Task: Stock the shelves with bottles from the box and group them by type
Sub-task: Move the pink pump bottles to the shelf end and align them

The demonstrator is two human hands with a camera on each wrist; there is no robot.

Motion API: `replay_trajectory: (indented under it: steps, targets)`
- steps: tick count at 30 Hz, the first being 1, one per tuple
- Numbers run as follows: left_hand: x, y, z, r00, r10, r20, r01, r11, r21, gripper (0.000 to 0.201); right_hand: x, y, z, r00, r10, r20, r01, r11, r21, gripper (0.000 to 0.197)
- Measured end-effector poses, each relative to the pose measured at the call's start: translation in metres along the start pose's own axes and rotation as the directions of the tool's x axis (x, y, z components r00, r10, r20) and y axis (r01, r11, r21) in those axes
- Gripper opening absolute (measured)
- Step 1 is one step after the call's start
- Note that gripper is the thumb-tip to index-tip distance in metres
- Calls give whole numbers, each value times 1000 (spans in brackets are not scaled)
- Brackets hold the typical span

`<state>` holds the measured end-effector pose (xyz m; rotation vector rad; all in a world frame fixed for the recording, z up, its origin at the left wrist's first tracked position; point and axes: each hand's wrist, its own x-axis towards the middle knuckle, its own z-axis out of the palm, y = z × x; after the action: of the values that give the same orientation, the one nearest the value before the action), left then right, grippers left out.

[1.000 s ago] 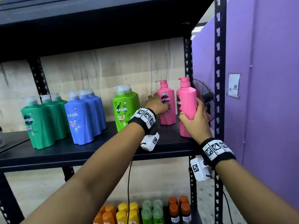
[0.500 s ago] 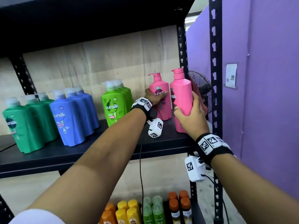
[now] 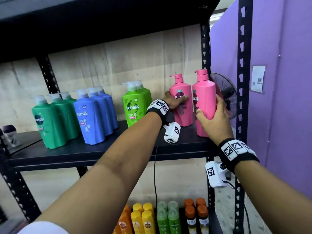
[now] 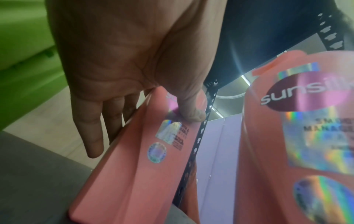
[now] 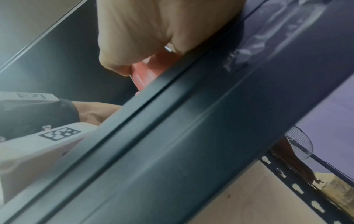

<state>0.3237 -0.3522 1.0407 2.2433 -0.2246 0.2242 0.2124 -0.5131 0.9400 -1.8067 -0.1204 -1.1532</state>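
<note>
Setting: black metal shelving (image 3: 108,154) is standing against a pale board wall, with a purple partition (image 3: 287,81) running along the right and a fan (image 3: 226,98) showing behind the right upright.

Shelf stock: dark green bottles (image 3: 50,122) are sitting at the left, blue bottles (image 3: 91,119) just beside them, lime green bottles (image 3: 135,107) toward the middle, each colour in its own row running front to back.

Lower shelf: smaller orange, yellow and green bottles (image 3: 152,217) are lining up by colour.

Far pink bottle (image 3: 181,102): it is standing upright on the shelf, right of the lime green row.

Left hand (image 3: 175,102): you are wrapping it round the far pink bottle, thumb pressing on the label and fingers curling behind, as the left wrist view shows.

Near pink bottle (image 3: 204,105): it is standing at the right end of the shelf, close to the front edge, touching or nearly touching the far one.

Right hand (image 3: 214,119): you are gripping the lower body of the near pink bottle, thumb on the front and fingers round its right side.

Step in hand: you appear to be seating the two pink bottles as their own group.

Next move: you will probably need to square both bottles labels-forward, then let go gently so the near one is not tipping off the edge.

Box: it is not showing in any view.
</note>
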Motion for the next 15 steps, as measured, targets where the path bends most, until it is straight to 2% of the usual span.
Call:
replay_trajectory:
  steps: [8,15]
  targets:
    - [-13,-1,-5,1000,24,2,-24,999,29,96,0,0,1,1000,8,0,-8,1000,3,76]
    - [-19,-1,-6,1000,-3,12,3,1000,23,103,-1,-1,0,1000,7,16,-7,1000,13,76]
